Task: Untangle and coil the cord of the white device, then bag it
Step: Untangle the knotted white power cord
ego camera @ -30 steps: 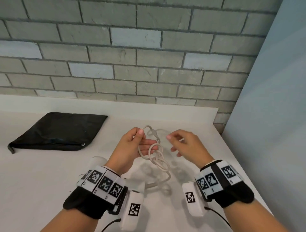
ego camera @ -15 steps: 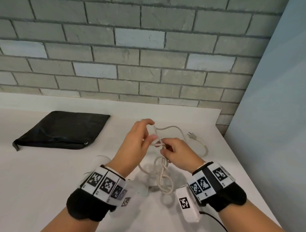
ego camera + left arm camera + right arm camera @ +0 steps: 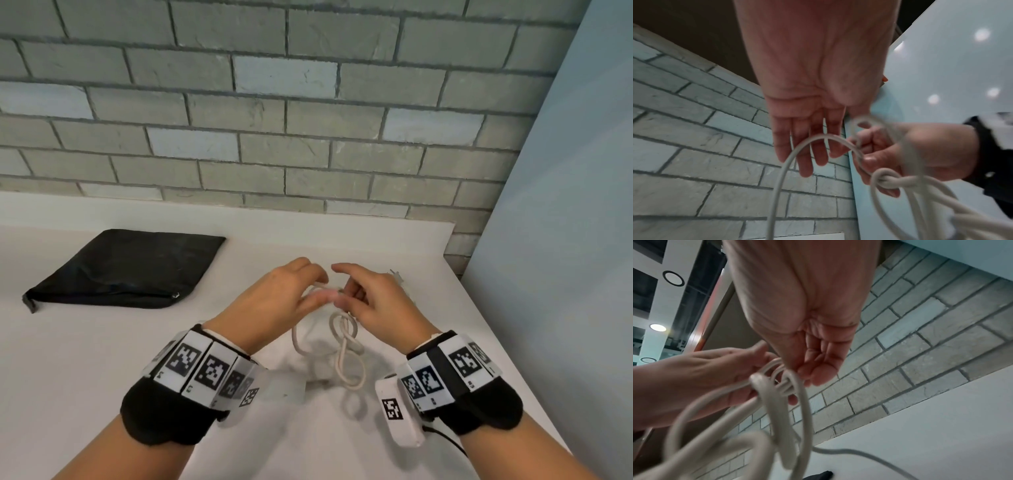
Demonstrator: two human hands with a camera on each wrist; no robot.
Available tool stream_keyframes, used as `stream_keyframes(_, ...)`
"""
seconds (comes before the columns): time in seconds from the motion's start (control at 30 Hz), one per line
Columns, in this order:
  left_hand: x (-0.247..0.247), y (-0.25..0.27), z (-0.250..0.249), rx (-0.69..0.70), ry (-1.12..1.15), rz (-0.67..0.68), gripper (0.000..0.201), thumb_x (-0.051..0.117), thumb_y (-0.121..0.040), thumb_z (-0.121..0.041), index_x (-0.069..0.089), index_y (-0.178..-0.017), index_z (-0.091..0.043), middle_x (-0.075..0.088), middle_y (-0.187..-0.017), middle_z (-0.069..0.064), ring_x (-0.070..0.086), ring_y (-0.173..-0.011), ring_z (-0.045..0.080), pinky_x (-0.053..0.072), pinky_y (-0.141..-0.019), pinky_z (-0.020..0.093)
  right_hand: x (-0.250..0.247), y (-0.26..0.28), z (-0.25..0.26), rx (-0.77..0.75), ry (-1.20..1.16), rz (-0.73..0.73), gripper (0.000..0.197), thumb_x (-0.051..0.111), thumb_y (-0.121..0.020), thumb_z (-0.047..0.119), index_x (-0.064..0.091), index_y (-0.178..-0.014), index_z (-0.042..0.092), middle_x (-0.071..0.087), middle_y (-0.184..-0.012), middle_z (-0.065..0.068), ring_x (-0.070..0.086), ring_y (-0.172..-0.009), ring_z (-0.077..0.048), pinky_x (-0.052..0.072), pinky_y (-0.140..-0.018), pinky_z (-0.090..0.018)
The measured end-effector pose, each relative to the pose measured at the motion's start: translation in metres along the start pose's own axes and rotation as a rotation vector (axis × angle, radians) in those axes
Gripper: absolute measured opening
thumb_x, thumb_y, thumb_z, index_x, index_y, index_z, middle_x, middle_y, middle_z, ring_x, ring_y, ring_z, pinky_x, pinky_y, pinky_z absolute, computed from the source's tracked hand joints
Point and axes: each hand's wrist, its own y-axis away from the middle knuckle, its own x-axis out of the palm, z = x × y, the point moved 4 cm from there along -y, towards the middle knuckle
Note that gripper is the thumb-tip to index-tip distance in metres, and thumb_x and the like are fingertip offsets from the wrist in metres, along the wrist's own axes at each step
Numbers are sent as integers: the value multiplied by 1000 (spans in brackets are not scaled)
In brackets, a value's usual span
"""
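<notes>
A cream cord point(image 3: 344, 346) hangs in knotted loops between my hands above the white table point(image 3: 102, 359). My left hand point(image 3: 317, 282) pinches a strand at the top between thumb and forefinger; its other fingers point(image 3: 803, 155) lie fairly straight behind a cord arc. Close beside it, my right hand point(image 3: 346, 291) curls its fingers and thumb on the cord just above a tight knot point(image 3: 887, 180). Several loops point(image 3: 766, 395) dangle under both hands. The plug point(image 3: 397, 275) lies on the table beyond my right hand. The white device does not show clearly behind my wrists.
A flat black zip bag point(image 3: 126, 270) lies on the table at the back left. A grey brick wall point(image 3: 308, 137) runs along the far side, and a pale blue panel point(image 3: 565, 240) stands past the table's right edge.
My hands have drawn together from apart, fingertips now almost touching at the top of the cord. The right hand has moved up to the strand that the left holds.
</notes>
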Motion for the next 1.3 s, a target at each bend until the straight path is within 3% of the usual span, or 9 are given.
stream_keyframes(0.17, 4, -1, -1, 33, 6, -80, 21, 53, -89, -23, 59, -89, -2, 62, -87, 10, 58, -77, 24, 42, -69, 32, -7, 1, 0, -2, -2, -124, 34, 61, -83, 12, 56, -117, 11, 53, -66, 10, 50, -60, -2, 41, -64, -14)
stream_keyframes(0.4, 3, -6, 13, -193, 191, -197, 31, 47, -93, -24, 61, -71, -8, 69, -71, 9, 64, -68, 25, 50, -67, 34, -11, 10, -5, -67, -17, -458, 7, 57, -86, 5, 62, -81, 6, 60, -77, -9, 59, -64, -20, 52, -64, -34)
stream_keyframes(0.57, 2, -2, 26, -391, 513, -317, 27, 44, -94, -17, 56, -72, -6, 55, -54, 6, 55, -41, 14, 50, -46, 20, -22, 13, -37, 253, -712, -576, 21, 41, -90, -5, 44, -78, 11, 54, -75, -7, 65, -59, -17, 59, -61, -28)
stream_keyframes(0.7, -2, -4, 32, -412, 475, -393, 30, 42, -95, -20, 52, -67, -13, 48, -53, 5, 49, -30, 12, 38, -35, 15, -25, 15, -50, 361, -697, -537, 32, 42, -76, -20, 43, -66, 10, 50, -68, -9, 54, -68, -18, 49, -70, -29)
stream_keyframes(0.87, -17, 0, 52, -480, 449, -505, 32, 41, -95, -21, 48, -63, -21, 47, -58, 2, 52, -50, 18, 48, -44, 22, -36, 21, -57, 267, -1200, -378, 41, 33, -63, -25, 38, -54, 14, 41, -51, 2, 52, -59, -19, 47, -88, -36)
stream_keyframes(1.0, -14, -7, 46, -424, 586, -462, 29, 37, -96, -24, 49, -70, -24, 64, -88, 8, 60, -85, 23, 51, -77, 40, -33, 22, -61, 284, -1459, -339, 30, 71, -65, 22, 44, -53, 18, 36, -49, 4, 42, -43, -12, 58, -71, -34)
stream_keyframes(1.07, -5, -10, 37, -413, 788, -374, 28, 32, -98, -28, 43, -73, -22, 68, -99, 4, 64, -96, 19, 47, -83, 40, -26, 20, -65, 389, -1395, -387, 35, 49, -88, 33, 37, -58, 17, 33, -47, 5, 39, -40, -10, 58, -64, -31)
stream_keyframes(1.2, 11, -12, 20, -391, 1122, -189, 29, 27, -99, -31, 36, -75, -17, 73, -71, 5, 69, -64, 20, 48, -65, 33, -16, 18, -70, 562, -1207, -440, 34, 38, -96, 27, 40, -67, 11, 42, -50, -2, 52, -49, -15, 58, -58, -34)
stream_keyframes(1.3, 18, -10, 12, -372, 1035, -169, 27, 30, -99, -28, 38, -75, -17, 65, -57, 2, 60, -50, 15, 47, -51, 22, -19, 18, -70, 622, -615, -371, 28, 41, -95, 26, 54, -77, 10, 53, -79, -10, 53, -71, -19, 51, -68, -31)
